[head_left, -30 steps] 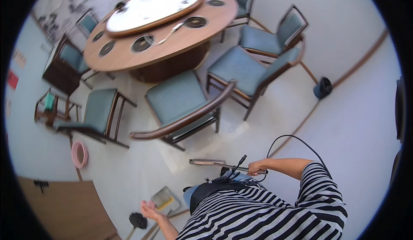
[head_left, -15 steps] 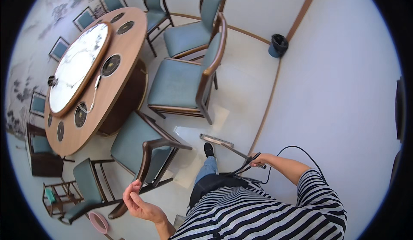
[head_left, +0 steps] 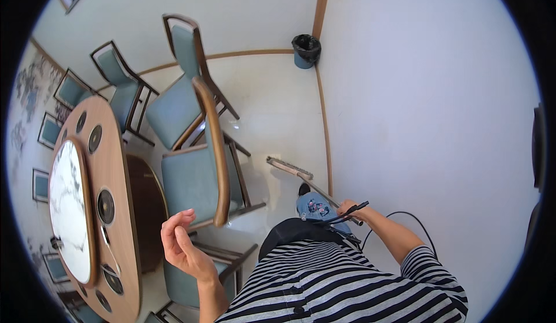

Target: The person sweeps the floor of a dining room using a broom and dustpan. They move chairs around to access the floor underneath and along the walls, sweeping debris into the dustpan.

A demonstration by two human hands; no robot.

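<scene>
Our right hand (head_left: 347, 209) grips the broom (head_left: 289, 168) by its handle — head on the floor (head_left: 269, 114), left of the right wall (head_left: 428, 120). Our left hand (head_left: 186, 247), fingers loosely bent, slightly apart, is near a chair (head_left: 188, 181).

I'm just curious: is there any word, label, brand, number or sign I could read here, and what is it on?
None: no readable text shows.
Round dark discs on the table: central marks too small to make out.
Patterned patch on the jeans: too small to tell whether it includes lettering.
Flat-headed mop in the right hand: no lettering visible.
</scene>
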